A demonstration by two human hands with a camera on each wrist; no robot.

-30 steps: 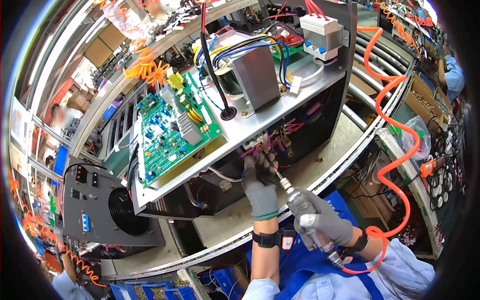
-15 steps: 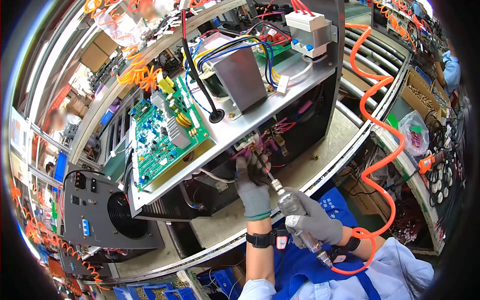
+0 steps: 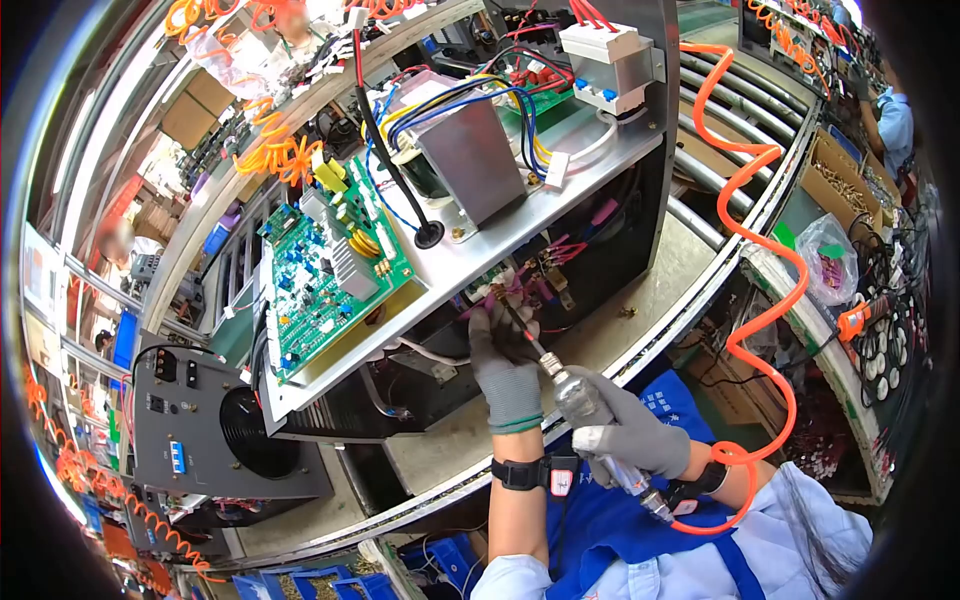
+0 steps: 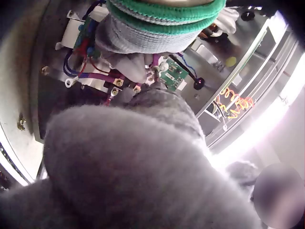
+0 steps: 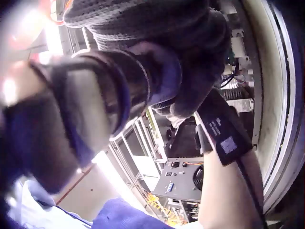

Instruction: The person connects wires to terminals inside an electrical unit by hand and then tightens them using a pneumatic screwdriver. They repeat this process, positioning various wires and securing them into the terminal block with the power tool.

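My gloved right hand (image 3: 640, 432) grips an air screwdriver (image 3: 578, 398), its slim bit (image 3: 532, 342) slanting up into the cabinet (image 3: 600, 260) under the metal shelf. Blurred and large, the screwdriver body (image 5: 90, 102) crosses the right wrist view. My gloved left hand (image 3: 507, 385) reaches in beside the bit, with fingertips pinched at a purple-sleeved cable (image 3: 480, 308) near the terminals. Brass-coloured screws and purple cables (image 4: 97, 76) show close to those fingers in the left wrist view. Where the bit's tip meets the terminals, the left fingers partly hide it.
On the shelf (image 3: 450, 260) sit a green circuit board (image 3: 330, 265), a boxed transformer (image 3: 470, 150) and a white breaker (image 3: 605, 60). An orange air hose (image 3: 750, 200) coils down on the right. Another grey cabinet (image 3: 200, 420) stands at left; rollers (image 3: 695, 220) lie behind.
The head view has shifted, so the cabinet and both hands appear a little farther left. The screwdriver and left fingers stay at the same terminals.
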